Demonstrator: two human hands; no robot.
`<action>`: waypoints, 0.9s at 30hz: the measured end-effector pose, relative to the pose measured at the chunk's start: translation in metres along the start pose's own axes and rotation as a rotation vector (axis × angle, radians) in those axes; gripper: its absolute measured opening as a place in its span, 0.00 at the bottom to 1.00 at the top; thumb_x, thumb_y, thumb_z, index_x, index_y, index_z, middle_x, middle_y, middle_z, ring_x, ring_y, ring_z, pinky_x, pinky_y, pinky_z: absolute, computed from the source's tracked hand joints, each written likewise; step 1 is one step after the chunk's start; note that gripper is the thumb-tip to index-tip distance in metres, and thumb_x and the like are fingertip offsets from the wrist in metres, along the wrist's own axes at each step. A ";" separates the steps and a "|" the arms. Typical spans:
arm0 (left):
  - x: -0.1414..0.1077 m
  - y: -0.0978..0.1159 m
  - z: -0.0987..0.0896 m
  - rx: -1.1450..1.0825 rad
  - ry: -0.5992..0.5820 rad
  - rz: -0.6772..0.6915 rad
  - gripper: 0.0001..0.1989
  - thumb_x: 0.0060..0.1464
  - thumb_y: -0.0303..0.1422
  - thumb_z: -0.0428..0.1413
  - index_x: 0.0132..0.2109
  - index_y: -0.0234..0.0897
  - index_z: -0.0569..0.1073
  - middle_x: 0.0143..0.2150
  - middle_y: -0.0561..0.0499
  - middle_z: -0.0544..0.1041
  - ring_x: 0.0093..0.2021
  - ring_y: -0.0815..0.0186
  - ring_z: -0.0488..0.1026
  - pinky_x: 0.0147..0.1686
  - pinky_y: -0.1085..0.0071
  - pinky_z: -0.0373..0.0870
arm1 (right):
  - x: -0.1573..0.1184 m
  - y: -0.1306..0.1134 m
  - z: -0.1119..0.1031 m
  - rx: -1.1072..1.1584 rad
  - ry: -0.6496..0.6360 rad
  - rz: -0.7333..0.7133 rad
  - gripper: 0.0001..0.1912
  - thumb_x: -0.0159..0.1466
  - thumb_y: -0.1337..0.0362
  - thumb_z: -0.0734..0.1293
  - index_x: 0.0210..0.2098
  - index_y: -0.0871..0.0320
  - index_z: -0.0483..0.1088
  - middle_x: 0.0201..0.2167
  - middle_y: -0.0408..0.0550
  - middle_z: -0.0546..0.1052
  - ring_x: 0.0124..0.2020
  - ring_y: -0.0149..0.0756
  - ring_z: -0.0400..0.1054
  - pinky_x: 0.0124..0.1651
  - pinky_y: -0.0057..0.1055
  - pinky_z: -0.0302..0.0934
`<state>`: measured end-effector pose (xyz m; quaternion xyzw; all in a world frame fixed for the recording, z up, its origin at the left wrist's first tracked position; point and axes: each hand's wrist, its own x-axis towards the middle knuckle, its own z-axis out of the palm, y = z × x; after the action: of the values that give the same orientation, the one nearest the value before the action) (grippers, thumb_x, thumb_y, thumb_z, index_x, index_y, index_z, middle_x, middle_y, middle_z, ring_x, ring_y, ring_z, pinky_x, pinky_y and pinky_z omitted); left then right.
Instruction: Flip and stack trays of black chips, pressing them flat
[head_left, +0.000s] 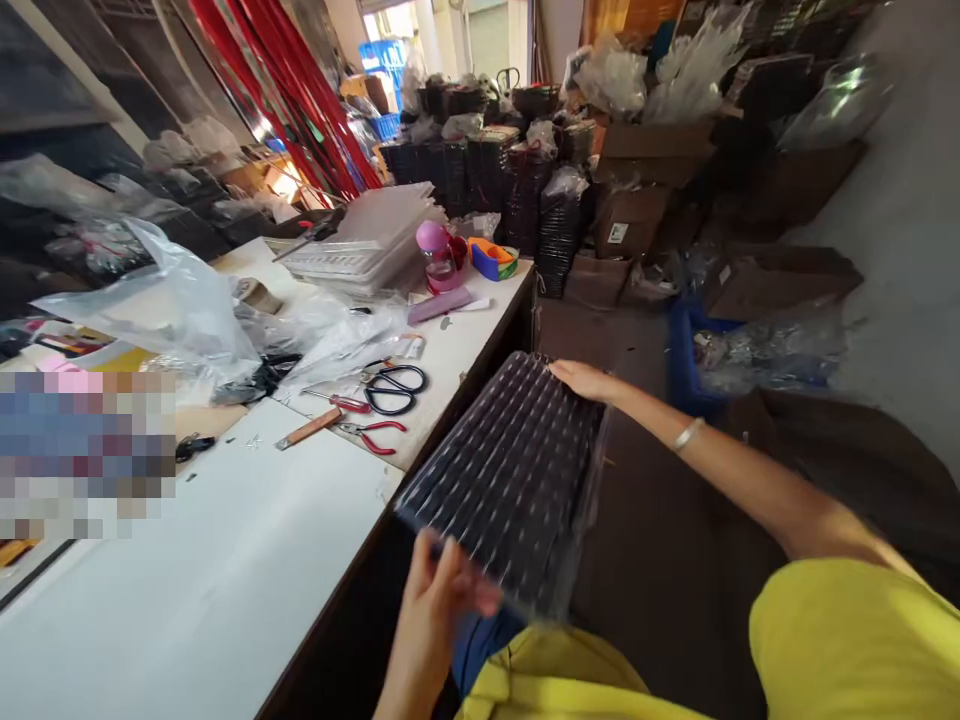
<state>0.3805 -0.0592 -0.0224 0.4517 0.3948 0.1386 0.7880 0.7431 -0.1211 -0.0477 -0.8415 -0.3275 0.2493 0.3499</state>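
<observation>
A dark rectangular tray [517, 470] with rows of small light marks, its edges clear like plastic, is tilted beside the table's edge. My left hand [442, 585] grips its near left edge, the fingers slightly blurred. At the far end, my right hand [581, 380] is closed on the tray's corner. On the table [247, 560], close to the tray, lie black-handled scissors [395, 390], red-handled pliers [371, 435], a red screwdriver [349, 403] and a cutter with a brownish handle [309, 428].
Clear trays [367, 240] are stacked on the table behind plastic bags [187, 300]. A pink fan-like item [442, 255] stands near the table's far corner. Stacks of dark trays [562, 235], cardboard boxes [634, 220] and a blue crate [682, 350] stand on the floor.
</observation>
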 end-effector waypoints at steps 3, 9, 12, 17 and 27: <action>0.057 -0.029 0.041 -0.048 -0.052 -0.046 0.25 0.43 0.50 0.61 0.35 0.40 0.57 0.22 0.56 0.72 0.24 0.62 0.77 0.23 0.71 0.73 | 0.043 0.018 -0.022 -0.200 0.069 0.093 0.15 0.66 0.58 0.63 0.48 0.59 0.67 0.49 0.51 0.70 0.46 0.40 0.67 0.48 0.43 0.64; 0.113 -0.069 0.059 -0.017 -0.020 -0.123 0.22 0.49 0.47 0.59 0.36 0.38 0.57 0.21 0.54 0.72 0.21 0.63 0.76 0.24 0.69 0.75 | 0.069 0.055 -0.005 -0.498 0.162 0.165 0.18 0.65 0.57 0.63 0.52 0.59 0.65 0.53 0.53 0.67 0.51 0.45 0.64 0.51 0.49 0.60; 0.117 -0.074 0.058 -0.009 -0.015 -0.139 0.21 0.51 0.46 0.58 0.36 0.36 0.59 0.21 0.52 0.73 0.21 0.64 0.76 0.24 0.69 0.75 | 0.072 0.066 0.000 -0.563 0.153 0.161 0.18 0.65 0.57 0.63 0.51 0.59 0.66 0.52 0.52 0.68 0.50 0.44 0.64 0.51 0.48 0.61; 0.119 -0.077 0.061 -0.008 -0.011 -0.162 0.20 0.54 0.46 0.55 0.40 0.34 0.61 0.20 0.53 0.72 0.18 0.65 0.73 0.20 0.71 0.72 | 0.076 0.069 -0.005 -0.625 0.125 0.166 0.17 0.66 0.56 0.63 0.49 0.60 0.67 0.50 0.52 0.69 0.49 0.43 0.65 0.51 0.48 0.60; 0.128 -0.084 0.064 0.007 -0.067 -0.272 0.12 0.60 0.36 0.52 0.44 0.31 0.69 0.30 0.53 0.72 0.24 0.72 0.70 0.24 0.73 0.70 | 0.063 0.060 -0.014 -0.737 0.113 0.153 0.16 0.69 0.56 0.57 0.46 0.58 0.69 0.48 0.52 0.70 0.47 0.38 0.67 0.48 0.41 0.63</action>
<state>0.5000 -0.0705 -0.1376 0.4013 0.4262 0.0141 0.8106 0.8163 -0.1136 -0.0964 -0.9455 -0.3114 0.0932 0.0215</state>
